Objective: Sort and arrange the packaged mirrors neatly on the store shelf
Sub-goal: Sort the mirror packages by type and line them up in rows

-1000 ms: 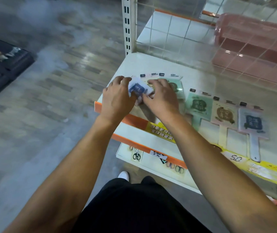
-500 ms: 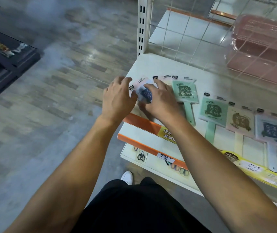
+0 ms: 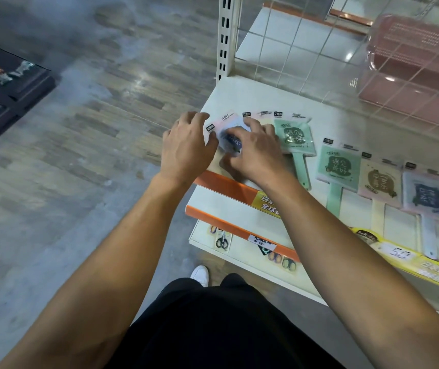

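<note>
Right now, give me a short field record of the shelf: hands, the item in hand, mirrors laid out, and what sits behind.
left hand: holds the left edge of the blue-label mirror pack
right hand: fingers on the same pack
green mirrors: two, flat on the white shelf
beige mirror: flat, right of the green ones
grey mirror: flat, rightmost
pink basket: behind the wire grid

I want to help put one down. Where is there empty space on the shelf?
Bare shelf lies behind the mirror row, up to the wire grid and pink basket. It is crowded at the left corner, where both hands handle the blue-label mirror.
</note>
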Motion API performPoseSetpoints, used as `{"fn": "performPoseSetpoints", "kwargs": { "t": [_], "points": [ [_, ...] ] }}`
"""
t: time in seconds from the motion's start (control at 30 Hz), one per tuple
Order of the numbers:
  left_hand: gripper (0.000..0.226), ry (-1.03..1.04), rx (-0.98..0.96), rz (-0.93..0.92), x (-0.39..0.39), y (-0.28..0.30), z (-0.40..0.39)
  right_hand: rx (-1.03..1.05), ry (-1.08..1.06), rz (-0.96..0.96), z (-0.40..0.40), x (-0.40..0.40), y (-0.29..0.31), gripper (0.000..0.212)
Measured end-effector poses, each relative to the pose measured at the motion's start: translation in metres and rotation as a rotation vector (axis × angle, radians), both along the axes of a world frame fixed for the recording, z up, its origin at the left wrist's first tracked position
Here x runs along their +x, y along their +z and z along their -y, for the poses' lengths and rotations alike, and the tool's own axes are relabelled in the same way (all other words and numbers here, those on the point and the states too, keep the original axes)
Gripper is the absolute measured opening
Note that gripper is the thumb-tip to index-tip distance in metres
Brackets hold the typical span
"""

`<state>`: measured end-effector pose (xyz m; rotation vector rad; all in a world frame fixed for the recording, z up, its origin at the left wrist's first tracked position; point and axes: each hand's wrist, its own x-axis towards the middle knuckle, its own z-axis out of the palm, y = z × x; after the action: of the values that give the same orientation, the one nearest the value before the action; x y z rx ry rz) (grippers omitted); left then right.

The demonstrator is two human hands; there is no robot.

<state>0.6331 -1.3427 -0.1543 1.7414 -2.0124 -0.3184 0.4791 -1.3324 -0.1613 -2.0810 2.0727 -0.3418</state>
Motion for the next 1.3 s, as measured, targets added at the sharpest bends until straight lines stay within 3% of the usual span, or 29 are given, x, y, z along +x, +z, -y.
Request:
{"fn": "performPoseSetpoints", "kwargs": {
  "t": [0.47,0.87,1.3],
  "points": [
    [0.044,-0.096,-0.029,-0.011,-0.026,0.015,0.001,-0.189,-0.216,0.115,-0.016,-0.022,0.021,0.050],
    [0.043,-0.362,-0.018,-0.028,-0.118,0.024,-0.005,-0.113,-0.527,0.029,-0.057,-0.106,0.033,0.049],
    [0.042,-0.508,0.028,-0.034,-0.185,0.019,-0.016,-0.076,-0.758,0.042,-0.101,-0.164,0.021,0.047]
  ]
}}
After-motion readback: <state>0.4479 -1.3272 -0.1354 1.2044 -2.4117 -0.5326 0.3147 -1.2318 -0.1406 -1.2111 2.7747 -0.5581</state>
